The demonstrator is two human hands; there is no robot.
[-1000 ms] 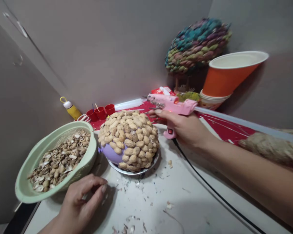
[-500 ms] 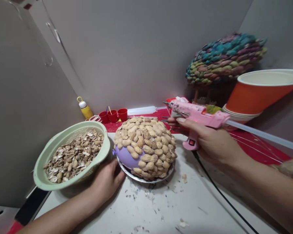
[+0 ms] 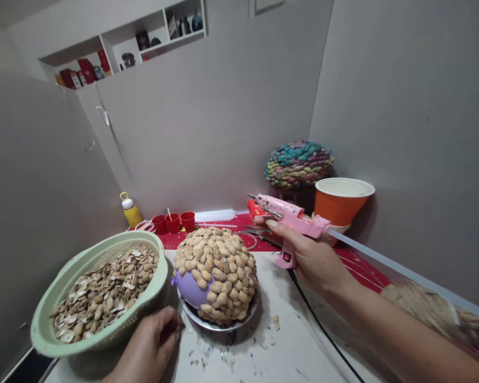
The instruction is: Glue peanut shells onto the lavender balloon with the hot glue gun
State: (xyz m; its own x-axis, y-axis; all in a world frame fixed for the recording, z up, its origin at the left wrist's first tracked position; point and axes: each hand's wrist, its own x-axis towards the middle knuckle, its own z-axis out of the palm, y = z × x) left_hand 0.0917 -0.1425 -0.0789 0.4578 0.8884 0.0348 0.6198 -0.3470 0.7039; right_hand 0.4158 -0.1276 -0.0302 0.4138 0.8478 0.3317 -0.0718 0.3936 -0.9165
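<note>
My right hand (image 3: 311, 255) grips a pink glue gun (image 3: 289, 215), its nozzle pointing left and a long clear glue stick coming out of its back. Left of it, a purple balloon (image 3: 192, 288) largely covered in peanut shells (image 3: 223, 266) rests in a shallow metal dish (image 3: 217, 325). My left hand (image 3: 157, 335) lies on the table between the dish and a green colander (image 3: 43, 324) of shell halves (image 3: 107, 292). Its fingers are curled, and whatever may be in them is hidden.
Red cups (image 3: 172, 222), a yellow bottle (image 3: 131, 211) and glue sticks (image 3: 215, 215) line the back. Behind my right hand are scissors (image 3: 263, 234), an orange bucket (image 3: 337, 205) and a colourful shell-covered piece (image 3: 299, 164). A black cord (image 3: 323, 330) crosses the right side.
The view has shifted, bringing wall shelves into sight. My left hand has drawn back from the dish's rim toward the front. The glue gun is still in my right hand.
</note>
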